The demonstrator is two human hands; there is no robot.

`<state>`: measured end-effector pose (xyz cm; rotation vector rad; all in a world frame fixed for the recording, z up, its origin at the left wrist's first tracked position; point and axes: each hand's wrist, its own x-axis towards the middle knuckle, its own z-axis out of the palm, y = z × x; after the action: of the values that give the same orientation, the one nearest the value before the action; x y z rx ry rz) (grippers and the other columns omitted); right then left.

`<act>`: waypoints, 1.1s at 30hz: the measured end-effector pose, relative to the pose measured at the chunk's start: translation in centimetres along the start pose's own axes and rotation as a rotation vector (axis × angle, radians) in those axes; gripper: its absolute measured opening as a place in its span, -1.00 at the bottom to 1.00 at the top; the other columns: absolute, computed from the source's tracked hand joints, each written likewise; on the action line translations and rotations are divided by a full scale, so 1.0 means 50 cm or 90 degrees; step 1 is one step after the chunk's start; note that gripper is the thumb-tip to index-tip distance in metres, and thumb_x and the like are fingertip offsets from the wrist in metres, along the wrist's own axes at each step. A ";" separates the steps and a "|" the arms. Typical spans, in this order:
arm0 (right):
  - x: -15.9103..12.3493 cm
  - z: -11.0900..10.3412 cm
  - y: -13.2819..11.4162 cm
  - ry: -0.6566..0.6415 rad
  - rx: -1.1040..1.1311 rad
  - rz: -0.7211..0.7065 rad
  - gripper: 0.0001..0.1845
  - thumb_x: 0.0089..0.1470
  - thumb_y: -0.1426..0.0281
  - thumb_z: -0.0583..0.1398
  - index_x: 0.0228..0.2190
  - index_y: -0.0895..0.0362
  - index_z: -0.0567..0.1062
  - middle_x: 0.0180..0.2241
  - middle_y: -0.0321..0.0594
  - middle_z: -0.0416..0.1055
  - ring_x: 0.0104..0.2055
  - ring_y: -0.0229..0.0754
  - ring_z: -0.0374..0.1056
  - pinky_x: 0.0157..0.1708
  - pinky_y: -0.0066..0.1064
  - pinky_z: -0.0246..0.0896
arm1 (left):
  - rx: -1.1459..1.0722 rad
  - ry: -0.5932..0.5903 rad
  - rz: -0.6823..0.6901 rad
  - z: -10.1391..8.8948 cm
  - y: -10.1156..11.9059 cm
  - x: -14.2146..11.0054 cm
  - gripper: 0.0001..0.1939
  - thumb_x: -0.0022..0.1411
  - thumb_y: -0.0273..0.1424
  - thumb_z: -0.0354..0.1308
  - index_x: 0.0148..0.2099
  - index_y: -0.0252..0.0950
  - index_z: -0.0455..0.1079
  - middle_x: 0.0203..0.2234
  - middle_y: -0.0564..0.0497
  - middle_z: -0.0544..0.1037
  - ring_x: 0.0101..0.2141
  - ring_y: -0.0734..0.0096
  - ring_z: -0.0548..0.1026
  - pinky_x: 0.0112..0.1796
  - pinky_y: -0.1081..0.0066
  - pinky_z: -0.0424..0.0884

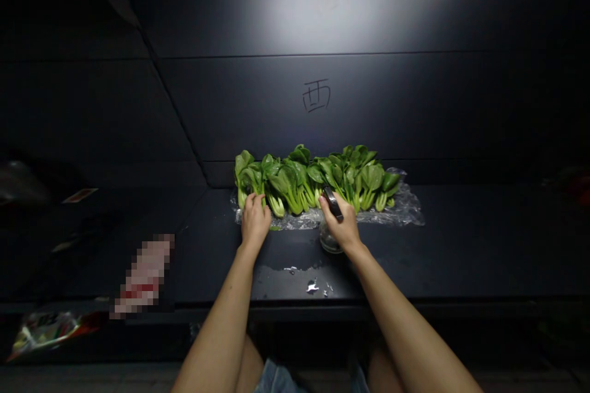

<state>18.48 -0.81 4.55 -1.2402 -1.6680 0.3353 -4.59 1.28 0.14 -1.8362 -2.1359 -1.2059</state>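
Left hand [255, 220] fingers rest loosely on leftmost greens [251, 181] in row on plastic sheet [405, 209], right hand [342, 224] clenched around bottle [332, 204]; greens look light, soft, bruisable, best gripped by stalks

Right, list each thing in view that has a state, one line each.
bok choy: bunches lined up in a row on the plastic, stems toward the person
plastic sheet: spread flat and crinkled under the greens
left hand: fingertips on the leftmost bunch
right hand: closed around a small dark tool
dark tool: held, angled toward the greens
shelf top: wet patches near the front edge
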 end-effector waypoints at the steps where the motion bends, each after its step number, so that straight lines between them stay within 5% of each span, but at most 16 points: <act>1: -0.002 0.001 0.004 0.004 0.004 0.008 -0.61 0.25 0.10 0.03 -0.35 0.11 0.47 -0.48 -0.19 0.44 -0.42 -0.13 0.37 -0.39 -0.41 0.15 | 0.002 -0.001 -0.001 0.000 0.000 0.000 -0.61 0.25 -0.49 -0.01 0.11 -0.34 0.39 0.12 -0.25 0.34 0.16 0.09 0.36 0.18 0.18 0.33; 10: -0.005 -0.010 0.014 0.036 -0.002 0.043 -0.59 0.25 0.10 0.04 -0.28 0.13 0.51 -0.44 -0.16 0.48 -0.39 -0.12 0.40 -0.36 -0.39 0.18 | 0.004 0.008 0.010 0.008 -0.001 -0.002 -0.58 0.24 -0.48 0.01 0.14 -0.35 0.36 0.19 -0.27 0.24 0.24 0.07 0.26 0.23 0.17 0.27; 18: -0.010 -0.005 0.027 0.051 0.041 -0.013 -0.59 0.24 0.09 0.07 -0.20 0.14 0.52 -0.36 -0.12 0.54 -0.34 -0.08 0.45 -0.31 -0.36 0.26 | -0.025 0.035 0.045 0.021 -0.009 -0.005 -0.59 0.22 -0.50 0.01 0.11 -0.37 0.38 0.16 -0.30 0.27 0.22 0.00 0.28 0.20 0.07 0.31; 33: -0.008 -0.016 0.025 0.085 0.039 0.018 -0.60 0.22 0.07 0.05 -0.36 0.11 0.47 -0.45 -0.19 0.47 -0.41 -0.14 0.37 -0.38 -0.39 0.17 | -0.020 0.042 0.060 0.017 -0.008 -0.004 -0.59 0.24 -0.49 0.01 0.13 -0.41 0.36 0.18 -0.34 0.24 0.23 -0.05 0.26 0.20 0.04 0.30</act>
<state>19.85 -0.85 3.84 -1.2158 -1.5173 0.3119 -4.52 1.64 -0.76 -1.8586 -1.9843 -1.2673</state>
